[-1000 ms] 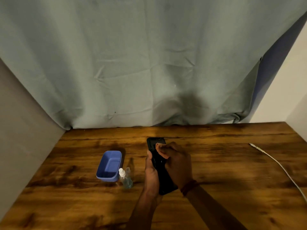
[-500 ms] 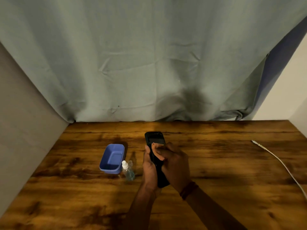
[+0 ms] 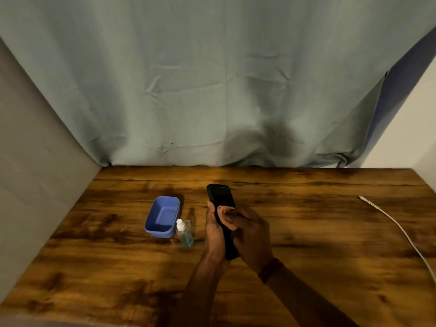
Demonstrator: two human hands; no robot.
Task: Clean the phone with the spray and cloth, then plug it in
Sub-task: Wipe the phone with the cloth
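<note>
A black phone point(image 3: 221, 195) is held upright over the wooden table, its lower half wrapped by my left hand point(image 3: 213, 234). My right hand point(image 3: 252, 237) lies across the phone's face, fingers closed on a small brownish cloth point(image 3: 222, 210) pressed against the screen at mid-height. Only a corner of the cloth shows. A small clear spray bottle point(image 3: 185, 233) with a white nozzle and bluish liquid stands on the table just left of my left hand. A white charging cable point(image 3: 396, 224) lies on the table at the right, its plug end point(image 3: 362, 197) pointing toward the back.
An empty blue plastic tub point(image 3: 158, 233) sits touching the spray bottle's left side. A grey-green curtain point(image 3: 212, 90) hangs behind the wooden table point(image 3: 306, 232). Walls close in on the left and right.
My right hand with the cloth has slid down the phone's face from near the top to about its middle. The left hand keeps its hold on the phone.
</note>
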